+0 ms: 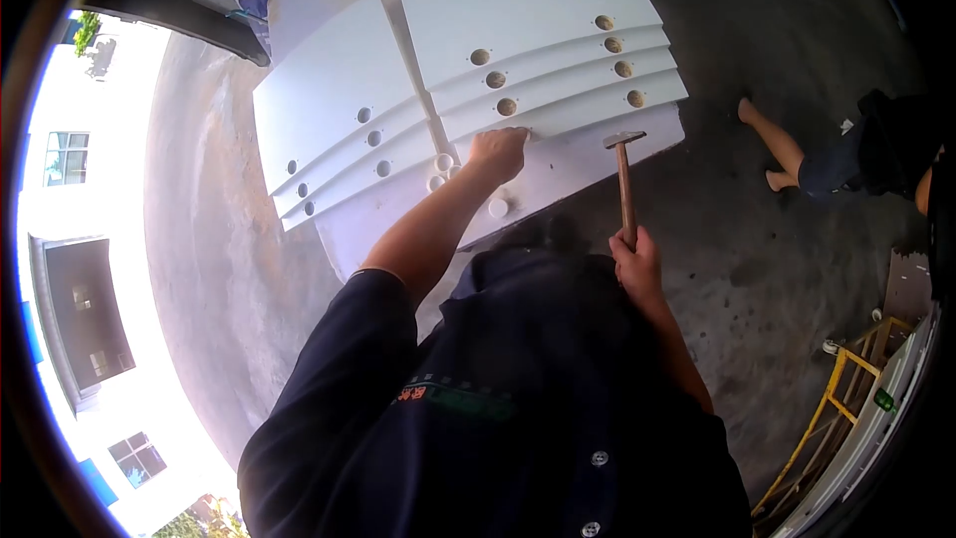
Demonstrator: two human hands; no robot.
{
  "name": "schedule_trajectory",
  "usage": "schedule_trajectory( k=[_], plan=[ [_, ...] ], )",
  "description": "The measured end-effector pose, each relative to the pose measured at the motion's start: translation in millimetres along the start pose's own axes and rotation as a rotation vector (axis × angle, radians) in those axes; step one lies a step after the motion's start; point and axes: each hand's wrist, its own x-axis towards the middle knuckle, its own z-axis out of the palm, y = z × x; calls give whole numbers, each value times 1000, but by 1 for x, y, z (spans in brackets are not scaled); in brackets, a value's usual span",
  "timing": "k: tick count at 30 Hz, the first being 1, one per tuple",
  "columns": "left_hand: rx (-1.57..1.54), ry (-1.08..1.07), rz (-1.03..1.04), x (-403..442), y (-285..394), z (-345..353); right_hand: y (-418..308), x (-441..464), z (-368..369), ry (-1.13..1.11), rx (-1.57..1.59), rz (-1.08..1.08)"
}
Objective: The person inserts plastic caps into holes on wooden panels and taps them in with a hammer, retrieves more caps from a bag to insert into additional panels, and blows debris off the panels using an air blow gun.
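Note:
My right hand (638, 261) is wrapped round the wooden handle of a hammer (625, 179). The hammer stands up from my fist, its metal head just off the front corner of the white panels. My left hand (498, 153) is closed at the front edge of the nearest white panel (568, 118), fingertips together. Whatever may be between those fingertips is too small to make out. Beside the left wrist sit several small white round cups (443, 162), and another white round piece (499, 207) lies nearer to me on the tabletop.
More white panels (329, 70) with round holes lie in stepped stacks on a pale table (349, 244), a gap between left and right stacks. At the right, another person (836, 159) is on the dark floor. A yellow metal frame (829, 399) stands at lower right.

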Motion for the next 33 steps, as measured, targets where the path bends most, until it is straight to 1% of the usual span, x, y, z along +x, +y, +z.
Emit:
schedule_trajectory(
  k=[2,4,5,6,8,9,11,14,15,18,20,21,22,23,24,29,32,33],
  plan=[
    [7,-40,-22,-1,-1,1,8,-4,4,17,-26,-52],
    [-36,-69,-37,-3,-4,9,10,-12,5,29,-33,-12],
    [-32,-25,-34,-1,-8,12,11,-17,5,32,-41,9],
    [-35,-40,-29,5,-11,9,12,-21,5,39,-41,21],
    [72,-249,-68,17,-6,-20,14,-26,7,49,-40,32],
    [87,-270,-59,24,-9,-17,16,-29,8,53,-38,36],
    [25,-185,-5,23,-18,-5,22,-34,9,63,-28,46],
    [-127,-37,79,2,-33,17,27,-41,14,94,-47,-33],
    [-190,17,102,-9,-40,23,23,-44,16,95,-28,0],
    [-258,37,23,-43,-60,20,12,-55,20,108,21,77],
    [-206,-96,49,-72,-55,17,17,-52,24,105,36,79],
    [-190,-77,125,-84,-52,23,7,-55,29,76,93,141],
    [-173,-58,204,-90,-51,30,2,-56,33,62,115,157],
    [-103,-82,207,-91,-50,36,-1,-57,37,52,138,173],
    [-29,-123,166,-89,-49,40,-2,-57,40,44,161,186],
    [-117,-41,160,-85,-49,45,17,-54,51,28,33,63],
    [-292,-6,-104,-76,-40,25,15,-54,54,38,-64,37],
    [-272,67,-142,-65,-40,21,21,-52,54,53,-74,21]
  ],
)
